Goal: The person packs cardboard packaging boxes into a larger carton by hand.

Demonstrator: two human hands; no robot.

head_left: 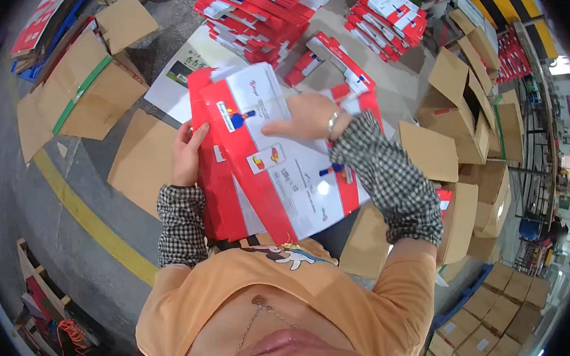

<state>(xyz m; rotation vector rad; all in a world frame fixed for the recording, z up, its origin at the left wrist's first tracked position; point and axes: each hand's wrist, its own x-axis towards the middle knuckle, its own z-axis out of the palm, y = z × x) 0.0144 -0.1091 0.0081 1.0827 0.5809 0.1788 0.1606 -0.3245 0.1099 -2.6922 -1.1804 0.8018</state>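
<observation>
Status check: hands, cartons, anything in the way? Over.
Left hand gripping flat cartons at left edge. Right hand over them, contact unclear. Cartons overlapping, askew. Right sleeve covers part; red-white stacks beyond.

Head-worn fisheye view, close above, downward

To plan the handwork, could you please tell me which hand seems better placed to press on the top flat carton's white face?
Probably the right hand: it is open over the white face of the top flat carton, while the left hand seems occupied, gripping at the left edge.
</observation>
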